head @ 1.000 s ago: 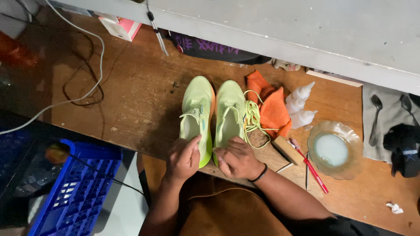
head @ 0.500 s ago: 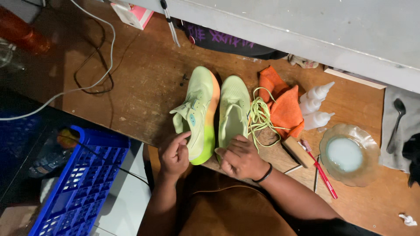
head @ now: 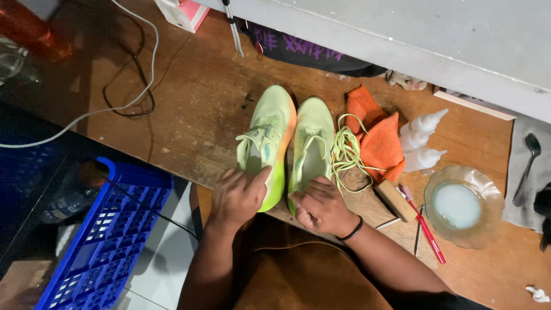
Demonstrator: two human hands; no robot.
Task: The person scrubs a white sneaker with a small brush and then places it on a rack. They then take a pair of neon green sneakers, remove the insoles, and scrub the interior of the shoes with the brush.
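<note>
Two lime-green running shoes stand side by side on the wooden bench, toes pointing away from me. My left hand grips the heel of the left shoe, which has an orange stripe along its sole. Around the heel of the right shoe my right hand is closed; a dark band circles that wrist. A loose lime-green lace lies tangled just right of the right shoe.
An orange cloth and three white squeeze bottles lie right of the shoes. Further right are a small brush, a red pen, a glass dish of white liquid and a spoon. A blue crate sits lower left, cables upper left.
The left shoe was tipped onto its side half a second ago and now stands upright again under my left hand. My right hand has stayed on the right shoe's heel.
</note>
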